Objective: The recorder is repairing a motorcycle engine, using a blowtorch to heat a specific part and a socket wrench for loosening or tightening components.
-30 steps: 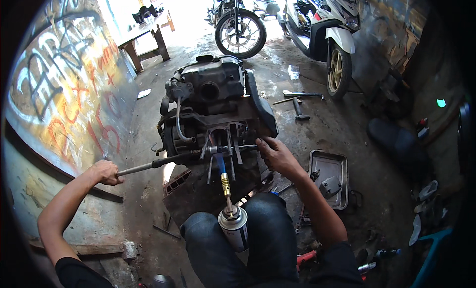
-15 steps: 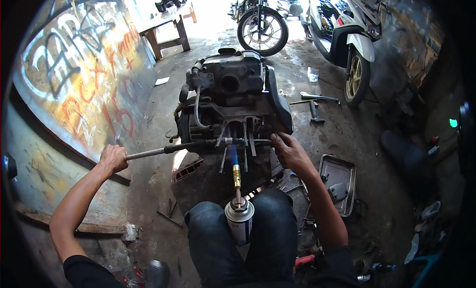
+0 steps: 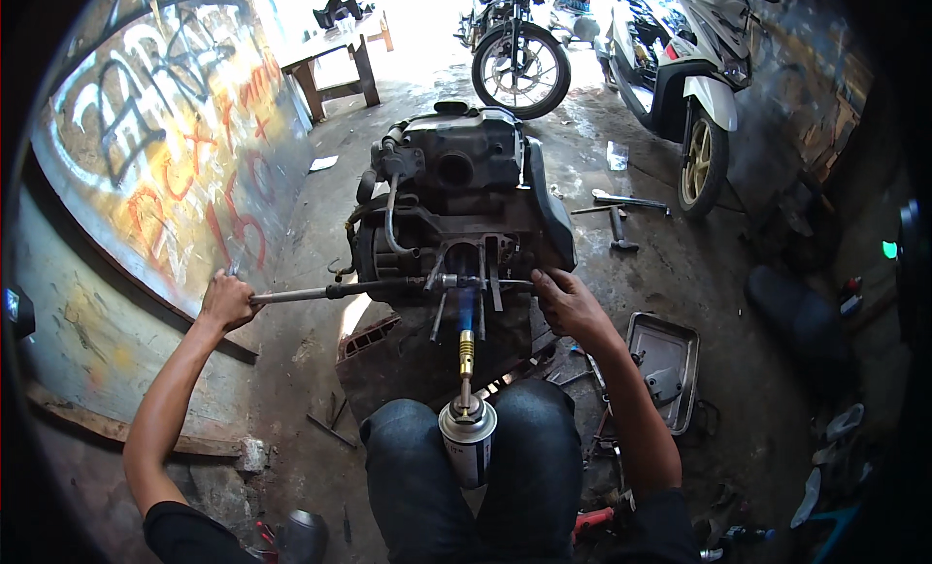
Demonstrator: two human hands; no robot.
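My left hand (image 3: 228, 302) is wrapped round the end of a long metal bar (image 3: 291, 296). The bar's dark section runs right, to a metal piece at the open front of a dirty engine (image 3: 456, 156). With bent fingers, my right hand (image 3: 568, 304) pinches the outer end of a thin metal rod (image 3: 515, 281), which lies roughly in line with the bar. Between my knees a gas torch (image 3: 468, 450) stands upright on its canister. From its brass nozzle (image 3: 467, 355) a blue flame (image 3: 466, 310) rises to the metal where bar and rod meet. Studs stick out around it.
A hammer (image 3: 621, 232) and a wrench (image 3: 631, 202) lie on the floor beyond the engine's right side. Nearer me on the right is a metal tray (image 3: 687, 375) with parts. A painted wall (image 3: 175, 137) stands left; a white scooter (image 3: 704, 88) and another motorcycle (image 3: 522, 69) are behind.
The view has shifted slightly, so the scene sits a little lower and to the right. My left forearm has come inward a little. Both hands keep their holds and the flame still burns.
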